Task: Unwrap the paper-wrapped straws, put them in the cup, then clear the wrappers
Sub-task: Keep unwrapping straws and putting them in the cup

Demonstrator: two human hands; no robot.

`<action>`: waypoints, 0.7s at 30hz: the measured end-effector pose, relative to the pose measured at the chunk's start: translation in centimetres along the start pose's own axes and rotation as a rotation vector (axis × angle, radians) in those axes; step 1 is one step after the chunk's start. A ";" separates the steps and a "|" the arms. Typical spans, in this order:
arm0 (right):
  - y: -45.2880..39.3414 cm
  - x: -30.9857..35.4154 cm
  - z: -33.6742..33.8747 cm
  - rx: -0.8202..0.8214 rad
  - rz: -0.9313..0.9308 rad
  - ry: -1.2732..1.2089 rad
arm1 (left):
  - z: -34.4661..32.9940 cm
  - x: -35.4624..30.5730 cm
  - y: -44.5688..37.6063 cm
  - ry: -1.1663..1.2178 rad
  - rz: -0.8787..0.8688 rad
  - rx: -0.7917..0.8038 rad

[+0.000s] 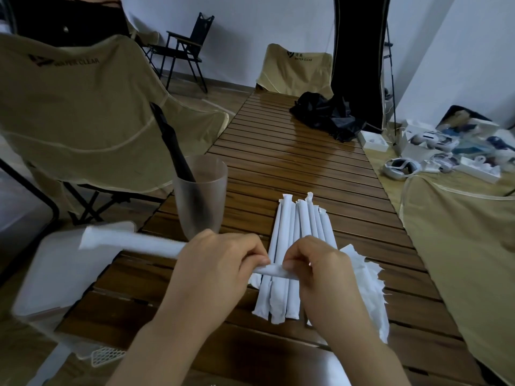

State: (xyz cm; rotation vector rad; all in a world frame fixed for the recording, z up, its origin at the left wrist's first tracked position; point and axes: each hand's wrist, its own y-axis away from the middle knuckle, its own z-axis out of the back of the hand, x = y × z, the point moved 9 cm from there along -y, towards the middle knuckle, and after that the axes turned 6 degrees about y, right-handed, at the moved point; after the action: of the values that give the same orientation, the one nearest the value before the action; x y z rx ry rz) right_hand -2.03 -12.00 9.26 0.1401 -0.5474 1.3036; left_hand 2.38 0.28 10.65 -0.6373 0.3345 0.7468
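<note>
Head view, only one there is. Both hands up over the tabletop (pixel 292 168), holding one wrapped straw (pixel 133 242) crosswise, level-ish, w/ its long end sticking out to the person's left past the cup. Left hand (pixel 214 263) is curled round the straw's shaft, thumb and forefinger pinching near the end; right hand (pixel 320 271) pinches the wrapper tip just beside it, fingers bent in tight. Hands nearly touching, which I'd say is so the paper tears right at the tip rather than further along. Looks like the start of a tear; can't tell if the paper has split yet.

Below them, the pile of wrapped straws (pixel 295 246) lies side by side on the slats, running away from the person, close at hand for quick pick-up. To the right of the pile, touching it, torn wrappers (pixel 365 280) heaped loosely, prob. parked there until the clearing step.

Frosted cup (pixel 202 196) stands upright at the tabletop's left edge, near the left hand, w/ a dark straw (pixel 172 146) leaning out of it. Short reach for dropping the next one in.

Beyond: tan camp chair (pixel 83 107) on the left, a black cloth bundle (pixel 326 112) at the far end.
</note>
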 end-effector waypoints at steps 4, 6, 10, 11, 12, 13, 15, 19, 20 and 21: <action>0.3 0.6 1.0 -0.228 0.121 0.077 | 0.3 0.8 0.6 0.044 0.163 -0.054; 0.5 0.5 1.2 -0.280 0.128 0.077 | 0.4 1.1 0.7 0.006 0.204 -0.052; 0.2 0.1 0.7 -0.251 0.114 0.037 | 0.7 2.2 0.7 0.005 0.251 -0.035; 0.1 0.0 0.5 -0.243 0.102 0.040 | 0.6 2.4 0.7 0.016 0.253 -0.024; 0.0 -0.2 0.3 -0.242 0.093 0.038 | 0.4 2.4 0.7 0.029 0.258 -0.014; -0.1 -0.2 0.3 -0.249 0.093 0.029 | 0.3 2.5 0.7 0.039 0.264 -0.007; -0.1 -0.3 0.7 -0.272 0.066 -0.026 | 0.2 2.6 0.7 0.042 0.271 0.002; 0.2 -0.9 1.1 -0.302 -0.017 -0.106 | 0.4 2.3 0.5 0.040 0.245 -0.006; 0.2 -1.1 1.1 -0.295 -0.037 -0.123 | 0.4 2.3 0.5 0.040 0.239 -0.009; 0.3 -1.2 1.1 -0.286 -0.056 -0.143 | 0.4 2.3 0.5 0.042 0.238 -0.008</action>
State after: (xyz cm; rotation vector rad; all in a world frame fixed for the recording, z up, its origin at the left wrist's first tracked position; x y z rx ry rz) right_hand -2.80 -13.42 9.56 0.0113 -0.8407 1.1528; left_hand 3.65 2.04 9.55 -0.6280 0.4517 0.9635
